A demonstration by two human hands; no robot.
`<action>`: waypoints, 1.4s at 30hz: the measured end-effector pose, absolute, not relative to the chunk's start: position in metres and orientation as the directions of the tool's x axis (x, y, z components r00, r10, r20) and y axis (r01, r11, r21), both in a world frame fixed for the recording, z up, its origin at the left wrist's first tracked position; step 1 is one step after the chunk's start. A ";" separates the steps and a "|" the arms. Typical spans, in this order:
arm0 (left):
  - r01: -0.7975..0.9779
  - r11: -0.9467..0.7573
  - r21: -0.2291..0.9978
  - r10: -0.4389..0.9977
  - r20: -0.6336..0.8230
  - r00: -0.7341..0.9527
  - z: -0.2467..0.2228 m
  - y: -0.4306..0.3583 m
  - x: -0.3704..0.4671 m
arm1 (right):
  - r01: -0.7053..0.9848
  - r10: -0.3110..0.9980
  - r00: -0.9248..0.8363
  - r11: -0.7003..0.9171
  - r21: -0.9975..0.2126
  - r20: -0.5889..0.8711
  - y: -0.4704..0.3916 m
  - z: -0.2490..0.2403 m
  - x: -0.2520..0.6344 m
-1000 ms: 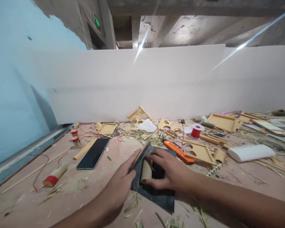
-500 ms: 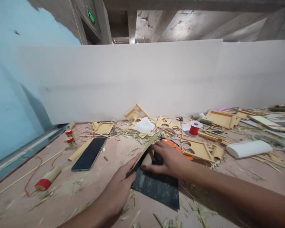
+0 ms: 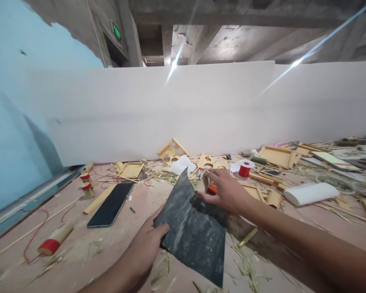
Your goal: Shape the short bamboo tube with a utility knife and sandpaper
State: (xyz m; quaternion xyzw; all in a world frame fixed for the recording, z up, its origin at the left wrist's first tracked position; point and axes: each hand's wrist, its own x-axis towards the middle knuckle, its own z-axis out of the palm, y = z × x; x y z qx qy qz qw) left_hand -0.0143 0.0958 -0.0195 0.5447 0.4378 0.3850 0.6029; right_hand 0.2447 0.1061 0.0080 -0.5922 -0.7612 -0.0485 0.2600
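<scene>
My left hand (image 3: 149, 238) grips the left edge of a dark, worn sheet of sandpaper (image 3: 198, 236), thumb on top and fingers underneath. The sheet is bent, its far left corner standing up and its near part sloping down to the table. Above the sheet's far right edge, my right hand (image 3: 228, 190) pinches a short pale bamboo piece (image 3: 205, 181) between thumb and fingers. Part of that piece is hidden by the fingers. An orange object (image 3: 212, 188) shows just behind the right hand. A small brass-coloured piece (image 3: 248, 237) lies right of the sheet.
A black phone (image 3: 111, 205) and a red-banded bamboo tube (image 3: 56, 239) lie left. Red thread on a spool (image 3: 244, 168), thin wooden frames (image 3: 279, 156) and a white roll (image 3: 311, 193) are at right. Shavings litter the table before a white partition (image 3: 158, 110).
The bamboo piece has come out of the folded sandpaper, lifted up and right by my right hand. The sheet has opened out flatter in my left hand.
</scene>
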 end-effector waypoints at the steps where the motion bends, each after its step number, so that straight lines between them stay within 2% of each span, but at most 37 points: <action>1: 0.005 0.141 0.990 0.940 -0.135 0.314 -0.019 0.096 -0.014 | 0.928 0.867 -0.156 0.293 -0.232 0.474 0.108 0.010 0.248; 6: -0.031 0.205 0.978 0.937 -0.187 0.295 -0.023 0.099 -0.015 | 0.911 0.887 -0.209 0.330 -0.248 0.412 0.102 0.005 0.242; 13: -0.021 0.206 0.978 0.923 -0.187 0.335 -0.020 0.095 -0.013 | 0.882 0.923 -0.222 0.328 -0.339 0.313 0.096 -0.004 0.230; 15: -0.013 0.156 0.988 0.927 -0.142 0.346 -0.018 0.095 -0.012 | 0.839 0.904 -0.287 0.397 -0.372 0.317 0.087 -0.006 0.216; 18: 0.045 -0.008 0.999 0.944 -0.007 0.330 -0.020 0.097 -0.013 | 0.771 0.858 -0.397 0.504 -0.389 0.325 0.079 -0.007 0.201; 20: 0.091 -0.099 0.991 0.935 0.062 0.349 -0.022 0.101 -0.016 | 0.800 0.875 -0.358 0.467 -0.377 0.326 0.084 -0.006 0.200; 24: 0.142 -0.152 0.978 0.914 0.084 0.397 -0.025 0.106 -0.019 | 0.905 0.933 -0.153 0.265 -0.333 0.326 0.100 -0.005 0.211; 30: 0.152 -0.091 0.984 0.942 0.036 0.333 -0.023 0.103 -0.017 | 0.812 0.898 -0.279 0.410 -0.416 0.341 0.090 -0.012 0.206; 36: 0.175 -0.060 0.983 0.959 0.009 0.283 -0.020 0.102 -0.016 | 0.891 0.932 -0.131 0.261 -0.372 0.339 0.104 -0.009 0.226; 40: 0.154 -0.079 0.985 0.945 0.025 0.325 -0.018 0.102 -0.016 | 0.820 0.878 -0.325 0.447 -0.357 0.353 0.092 -0.010 0.212; 42: 0.129 -0.050 0.990 0.942 0.004 0.335 -0.018 0.101 -0.015 | 0.789 0.866 -0.352 0.479 -0.385 0.355 0.089 -0.011 0.206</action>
